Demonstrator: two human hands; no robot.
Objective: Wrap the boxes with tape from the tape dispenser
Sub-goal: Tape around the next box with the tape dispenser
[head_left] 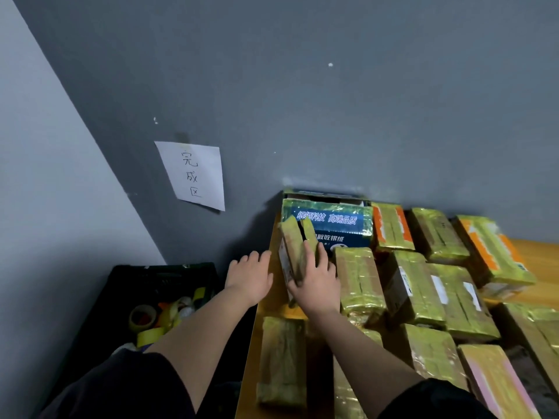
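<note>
The right hand (314,275) lies flat against a slim tape-wrapped box (292,252) that stands on edge near the far left corner of the desk (272,300), fingers straight along its broad face and thumb hooked toward its near end, so it presses rather than grips. The box's long axis runs away from the person and up, and it leans toward the blue-printed carton (329,220) behind it at the wall. The left hand (249,275) hovers with fingers loosely spread and holds nothing, just left of the box and past the desk edge. So the box sits between the two hands, touching the right and just apart from the left. Many more wrapped boxes (423,288) crowd the desk to the right. No tape dispenser shows; only loose tape rolls (151,320) in a dark crate (169,276) down to the left. I judge this box already wrapped and being settled among the finished ones, with the right hand best placed to steady or tip it.
</note>
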